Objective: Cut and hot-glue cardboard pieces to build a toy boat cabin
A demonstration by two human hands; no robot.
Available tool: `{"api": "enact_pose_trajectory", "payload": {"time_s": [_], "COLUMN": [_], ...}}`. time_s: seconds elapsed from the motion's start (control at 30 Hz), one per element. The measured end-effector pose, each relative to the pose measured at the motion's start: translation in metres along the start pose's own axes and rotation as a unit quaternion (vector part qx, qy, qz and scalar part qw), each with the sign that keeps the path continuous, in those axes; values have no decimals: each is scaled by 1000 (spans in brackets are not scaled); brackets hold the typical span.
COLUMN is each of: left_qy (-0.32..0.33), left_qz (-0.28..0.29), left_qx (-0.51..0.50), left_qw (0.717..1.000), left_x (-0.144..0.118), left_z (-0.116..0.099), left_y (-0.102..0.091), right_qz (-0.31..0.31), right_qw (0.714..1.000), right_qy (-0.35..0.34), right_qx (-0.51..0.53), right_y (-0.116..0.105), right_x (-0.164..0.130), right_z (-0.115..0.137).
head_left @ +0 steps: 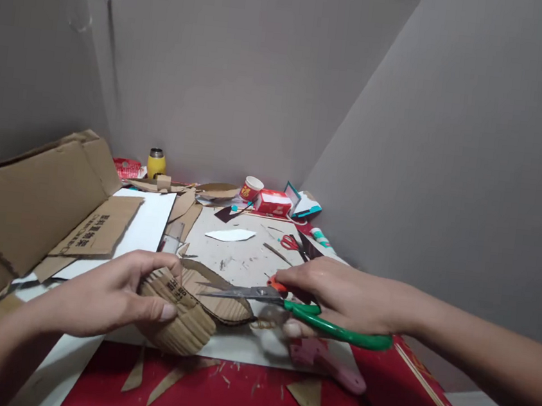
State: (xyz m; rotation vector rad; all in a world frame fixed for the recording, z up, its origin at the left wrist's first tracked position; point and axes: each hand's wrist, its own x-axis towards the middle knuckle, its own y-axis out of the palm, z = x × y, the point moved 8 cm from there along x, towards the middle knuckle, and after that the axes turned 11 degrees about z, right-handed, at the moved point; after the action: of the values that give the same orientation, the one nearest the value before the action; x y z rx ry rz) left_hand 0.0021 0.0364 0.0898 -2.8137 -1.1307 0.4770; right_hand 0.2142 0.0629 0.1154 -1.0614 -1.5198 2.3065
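Note:
My left hand grips a curved piece of corrugated cardboard with printed black characters, thumb on top, held just above the table. My right hand holds green-handled scissors with an orange pivot. Their metal blades point left and lie over the cardboard piece's inner curve. A thin cardboard strip arcs up behind the blades. Under the right hand lies a pink glue gun.
A large flattened cardboard box leans at the left, beside white sheets. Cardboard triangles lie on the red mat. At the back stand a yellow bottle, a paper cup, a red box and small red scissors. Grey walls enclose the table.

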Motion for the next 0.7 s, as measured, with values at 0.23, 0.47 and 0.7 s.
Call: {"api": "enact_pose_trajectory", "payload": {"time_s": [0.23,0.47,0.7], "left_qy": [-86,-90,-78], "left_qz": [-25,-1,-34], "left_qx": [122,134,179], "left_qw": [988,987,980], "left_x": [-9,-7,-11], "left_z": [21,23,16], "left_y": [-15,-13,-14], "right_qz": [39,47,41], "right_qw": [999,998,997], "right_qy": [-24,-31,-37], "right_qx": [-9,-28,-54], "right_y": [5,5,5], "right_x": [7,8,13], "right_z": [3,6,13]}}
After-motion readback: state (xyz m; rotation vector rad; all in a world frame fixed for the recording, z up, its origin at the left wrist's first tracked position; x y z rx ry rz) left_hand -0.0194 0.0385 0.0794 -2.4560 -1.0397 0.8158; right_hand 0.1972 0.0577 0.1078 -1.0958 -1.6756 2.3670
